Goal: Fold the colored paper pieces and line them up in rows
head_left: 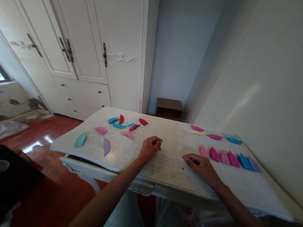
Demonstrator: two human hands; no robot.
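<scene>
My left hand [151, 149] rests on the white table with its fingers curled in, and no object shows in it. Several folded paper pieces lie beyond it to the left, among them a pink one [127, 135], a purple one [107, 147] and a teal one [80, 140]. Curled in the same way, my right hand [201, 167] sits on the tabletop just left of a row of folded papers. That row starts with a pink piece [203, 151] and includes a magenta one [214, 154] and a blue one [244, 162]. A small brown speck [183, 168] lies beside my right fingers.
The tabletop [168, 154] meets the wall on the right. Along that edge lie more folded papers, including a blue one [232, 139]. Red and blue pieces [143, 121] cluster at the far left. A white wardrobe [127, 80] and a brown box-like cabinet [169, 104] stand behind.
</scene>
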